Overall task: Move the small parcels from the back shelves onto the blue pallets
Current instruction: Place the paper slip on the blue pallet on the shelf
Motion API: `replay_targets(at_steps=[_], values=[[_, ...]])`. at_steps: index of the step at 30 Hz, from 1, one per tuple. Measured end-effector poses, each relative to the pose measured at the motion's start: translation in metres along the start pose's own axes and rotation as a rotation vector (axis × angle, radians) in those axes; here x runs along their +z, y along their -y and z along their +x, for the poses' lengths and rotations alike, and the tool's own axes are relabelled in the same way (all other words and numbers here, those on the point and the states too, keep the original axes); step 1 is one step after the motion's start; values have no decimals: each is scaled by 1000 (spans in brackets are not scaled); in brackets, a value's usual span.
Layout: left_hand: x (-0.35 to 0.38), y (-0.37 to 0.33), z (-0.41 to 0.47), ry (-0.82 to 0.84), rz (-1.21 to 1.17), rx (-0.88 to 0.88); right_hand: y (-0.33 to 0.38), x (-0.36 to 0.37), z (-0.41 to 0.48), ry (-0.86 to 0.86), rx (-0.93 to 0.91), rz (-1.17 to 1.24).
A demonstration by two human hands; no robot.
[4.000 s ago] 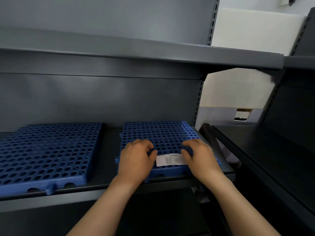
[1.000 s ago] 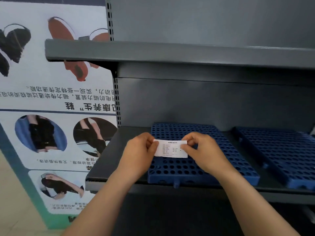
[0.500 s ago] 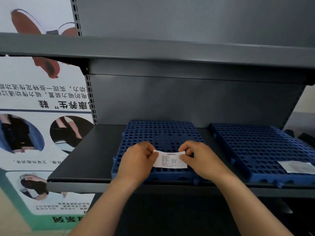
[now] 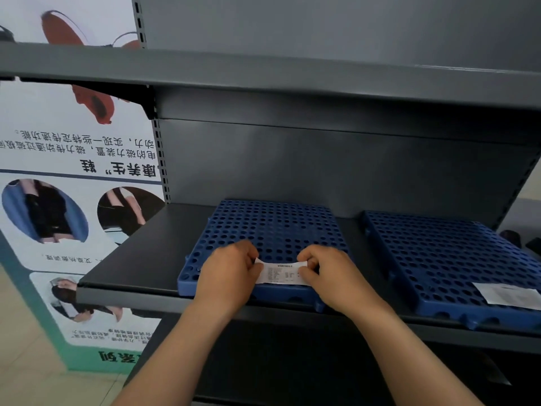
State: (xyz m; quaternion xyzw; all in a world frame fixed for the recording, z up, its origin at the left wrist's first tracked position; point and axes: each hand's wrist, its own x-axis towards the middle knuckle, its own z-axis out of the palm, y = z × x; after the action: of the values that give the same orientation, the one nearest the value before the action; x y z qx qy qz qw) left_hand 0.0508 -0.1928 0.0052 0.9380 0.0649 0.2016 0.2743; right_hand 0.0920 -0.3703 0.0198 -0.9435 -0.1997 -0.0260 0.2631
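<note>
**Q:** State the position of both hands.

**A:** The left hand (image 4: 231, 273) and the right hand (image 4: 333, 276) are over the front edge of the left blue perforated plastic pallet (image 4: 275, 224). This pallet lies flat on the dark grey metal shelf (image 4: 140, 253).

**Q:** State the grip condition.

**A:** Each hand pinches one short end of the white printed paper slip (image 4: 281, 273) between thumb and curled fingers. The left hand takes the left end and the right hand takes the right end. The slip spans the gap between them, printed face up.

**Q:** Where is the slip relative to the pallet?

**A:** It is at the front edge, roughly centred across the width. The hands cover its ends, so contact between slip and pallet surface cannot be confirmed.

**Q:** List the remaining items.

**A:** A second blue perforated pallet (image 4: 439, 253) lies just beside the first on the same shelf, with a narrow gap between them. A second white paper slip (image 4: 509, 294) lies flat near its front right corner, well apart from both hands. An upper grey shelf (image 4: 263, 74) spans above. A printed poster (image 4: 58, 200), with its text upside down, stands left of the shelving.
</note>
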Motion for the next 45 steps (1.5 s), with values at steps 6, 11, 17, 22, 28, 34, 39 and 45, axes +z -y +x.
replay_targets(at_steps=[6,11,17,22,28,34,39,45], values=[[1,0,3,-54,60,33,1,2,2,-58,-27,-111],[-5,-2,7,-74,182,72,-1,-3,0,-143,-87,-158],[-6,-17,8,-92,240,152,-13,-17,-9,-204,-68,-227],[2,-36,11,-24,224,250,-22,-28,-25,-208,31,-261],[14,-62,14,39,130,428,-30,-41,-56,-310,170,-304],[24,-87,12,171,18,617,-23,-49,-99,-431,373,-383],[32,-107,-9,281,-108,805,-12,-45,-150,-502,583,-435],[42,-135,-67,431,-250,1014,7,-33,-235,-590,877,-432]])
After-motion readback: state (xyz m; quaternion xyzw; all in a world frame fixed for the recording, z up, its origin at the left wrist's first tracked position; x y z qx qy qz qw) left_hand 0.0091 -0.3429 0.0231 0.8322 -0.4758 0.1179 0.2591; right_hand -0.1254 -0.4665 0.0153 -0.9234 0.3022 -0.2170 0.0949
